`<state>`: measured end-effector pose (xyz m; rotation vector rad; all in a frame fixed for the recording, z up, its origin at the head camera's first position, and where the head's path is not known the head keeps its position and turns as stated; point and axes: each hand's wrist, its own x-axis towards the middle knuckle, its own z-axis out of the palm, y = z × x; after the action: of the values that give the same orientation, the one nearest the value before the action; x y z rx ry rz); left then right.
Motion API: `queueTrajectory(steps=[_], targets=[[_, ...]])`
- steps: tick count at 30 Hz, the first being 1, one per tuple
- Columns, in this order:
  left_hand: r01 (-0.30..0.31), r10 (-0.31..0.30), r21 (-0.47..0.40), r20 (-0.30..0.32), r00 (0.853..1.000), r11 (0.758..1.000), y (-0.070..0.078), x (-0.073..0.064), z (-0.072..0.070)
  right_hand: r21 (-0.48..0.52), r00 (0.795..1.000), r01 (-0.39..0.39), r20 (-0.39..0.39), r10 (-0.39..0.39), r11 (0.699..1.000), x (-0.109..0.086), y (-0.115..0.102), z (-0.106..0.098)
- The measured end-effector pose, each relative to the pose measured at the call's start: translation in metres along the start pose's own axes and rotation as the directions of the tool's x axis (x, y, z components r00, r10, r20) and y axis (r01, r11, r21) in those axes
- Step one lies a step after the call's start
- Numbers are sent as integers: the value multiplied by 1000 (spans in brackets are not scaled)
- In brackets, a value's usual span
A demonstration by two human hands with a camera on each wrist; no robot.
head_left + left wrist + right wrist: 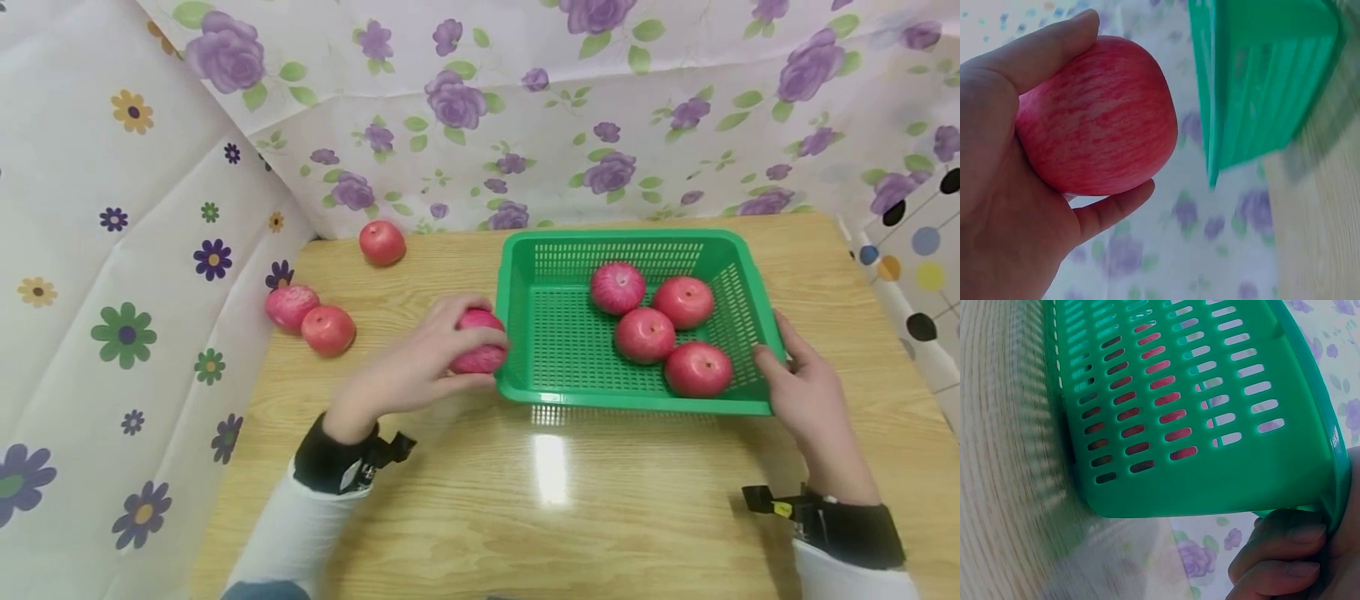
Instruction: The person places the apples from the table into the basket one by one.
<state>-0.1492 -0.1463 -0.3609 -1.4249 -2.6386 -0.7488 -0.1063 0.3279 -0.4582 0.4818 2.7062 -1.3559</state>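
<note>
My left hand (420, 358) grips a red-pink apple (1100, 119), thumb and fingers curled round its sides. In the head view this apple (478, 343) is beside the left rim of a green plastic basket (637, 403). The left wrist view shows it apart from the basket wall (1272, 94). My right hand (810, 392) holds the basket's right rim, its thumb over the edge; in the right wrist view curled fingers (1279, 556) show under the rim. Several apples (647, 335) lie in the right half of the basket, and its left half shows bare mesh.
Two apples (328, 331) sit touching at the left of the wooden table (465, 517). Another apple (382, 243) stands near the back edge. Flowered cloth (465, 158) hangs behind the table and on its left side.
</note>
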Motion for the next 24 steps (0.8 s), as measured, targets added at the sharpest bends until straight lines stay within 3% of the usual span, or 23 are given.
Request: queueTrajectory(steps=[4,9,13,16,20,24], targets=[[-82,83,-20,75,994,996,7,30,10,6,1000,-2,11,2,1000,-1,0,1],[-84,96,-68,208,973,994,14,73,26,-16,1000,2,0,-2,1000,1,0,0],[-42,75,-101,355,932,994,18,110,44,-18,1000,-5,-3,5,1000,3,-1,-1],[18,42,-128,453,891,992,18,128,55,-14,1000,-7,2,7,1000,4,-2,-1],[104,3,-169,537,844,980,17,141,68,-14,1000,-5,0,5,1000,3,-2,0],[137,-21,-158,577,816,978,19,148,75,-9,1000,-10,-7,10,1000,1,0,0]])
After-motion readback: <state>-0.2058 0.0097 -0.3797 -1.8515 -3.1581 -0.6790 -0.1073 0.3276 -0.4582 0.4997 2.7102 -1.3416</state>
